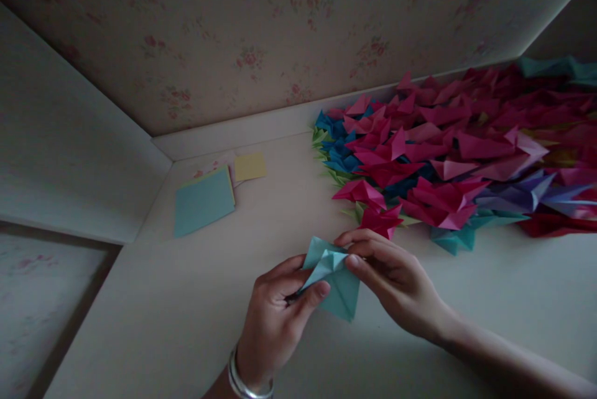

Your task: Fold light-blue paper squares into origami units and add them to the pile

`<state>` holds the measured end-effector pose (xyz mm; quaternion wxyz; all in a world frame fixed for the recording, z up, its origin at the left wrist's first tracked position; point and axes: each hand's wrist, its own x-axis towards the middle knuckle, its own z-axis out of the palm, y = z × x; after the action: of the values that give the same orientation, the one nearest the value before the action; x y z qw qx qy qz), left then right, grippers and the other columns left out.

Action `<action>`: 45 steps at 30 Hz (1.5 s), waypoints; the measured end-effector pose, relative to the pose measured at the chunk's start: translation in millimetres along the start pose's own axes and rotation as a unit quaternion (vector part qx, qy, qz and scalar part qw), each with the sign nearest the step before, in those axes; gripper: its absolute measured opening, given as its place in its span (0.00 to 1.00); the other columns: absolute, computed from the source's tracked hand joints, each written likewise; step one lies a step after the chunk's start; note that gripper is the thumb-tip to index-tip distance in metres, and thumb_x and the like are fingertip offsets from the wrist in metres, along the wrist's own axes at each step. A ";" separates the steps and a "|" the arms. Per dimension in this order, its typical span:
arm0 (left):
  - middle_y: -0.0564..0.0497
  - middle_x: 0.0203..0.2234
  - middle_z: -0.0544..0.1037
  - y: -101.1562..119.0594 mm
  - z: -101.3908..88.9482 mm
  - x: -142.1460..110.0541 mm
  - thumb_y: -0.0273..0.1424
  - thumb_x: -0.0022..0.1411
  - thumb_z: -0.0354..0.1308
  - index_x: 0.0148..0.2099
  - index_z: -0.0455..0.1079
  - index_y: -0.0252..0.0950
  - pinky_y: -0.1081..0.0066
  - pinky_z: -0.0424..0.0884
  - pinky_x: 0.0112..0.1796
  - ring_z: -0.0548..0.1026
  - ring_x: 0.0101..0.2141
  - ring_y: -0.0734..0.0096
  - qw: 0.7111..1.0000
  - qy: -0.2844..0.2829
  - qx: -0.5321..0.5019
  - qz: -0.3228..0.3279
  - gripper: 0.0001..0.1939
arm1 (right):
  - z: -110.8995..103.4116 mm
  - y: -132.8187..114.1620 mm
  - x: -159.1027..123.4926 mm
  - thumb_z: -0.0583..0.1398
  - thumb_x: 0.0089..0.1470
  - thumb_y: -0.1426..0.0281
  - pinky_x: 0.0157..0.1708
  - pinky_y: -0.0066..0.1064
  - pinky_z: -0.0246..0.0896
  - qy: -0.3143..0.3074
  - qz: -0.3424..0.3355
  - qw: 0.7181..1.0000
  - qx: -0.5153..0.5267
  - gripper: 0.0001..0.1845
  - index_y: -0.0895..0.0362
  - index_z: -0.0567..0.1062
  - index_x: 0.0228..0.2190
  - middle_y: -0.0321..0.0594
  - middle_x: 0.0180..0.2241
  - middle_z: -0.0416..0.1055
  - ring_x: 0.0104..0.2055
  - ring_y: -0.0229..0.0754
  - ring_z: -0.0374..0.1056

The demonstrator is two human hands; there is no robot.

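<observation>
A light teal sheet of origami paper [342, 293], partly folded, is held up over the white table between both hands. My left hand [282, 309] pinches its left side, thumb in front and fingers behind. On the upper right edge, my right hand [396, 281] grips the paper between thumb and fingers. Creases and a raised folded flap show at the top of the paper. Just beyond my right hand lie folded pink paper pieces [380, 219], apart from the paper I hold.
A big heap of folded paper pieces [448, 144], mostly pink with blue, green and purple, covers the back right. At the back left lie a stack of teal paper squares [205, 200] and a small yellow sheet [250, 166]. A white panel [69, 119] stands at the left.
</observation>
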<state>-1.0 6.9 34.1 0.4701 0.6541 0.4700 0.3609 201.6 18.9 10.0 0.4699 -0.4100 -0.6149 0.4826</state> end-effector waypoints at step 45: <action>0.48 0.37 0.86 -10.4 12.6 -4.1 0.24 0.65 0.60 0.54 0.77 0.36 0.79 0.77 0.36 0.84 0.36 0.68 0.985 0.116 0.108 0.074 0.16 | 10.4 0.4 0.6 0.62 0.61 0.69 0.36 0.25 0.69 0.013 0.026 0.999 -0.022 0.05 0.54 0.77 0.32 0.40 0.38 0.77 0.40 0.40 0.74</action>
<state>6.4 0.7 20.3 0.3111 0.6878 0.5074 0.4156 191.4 17.4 8.8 0.4560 -0.4427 -0.6080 0.4758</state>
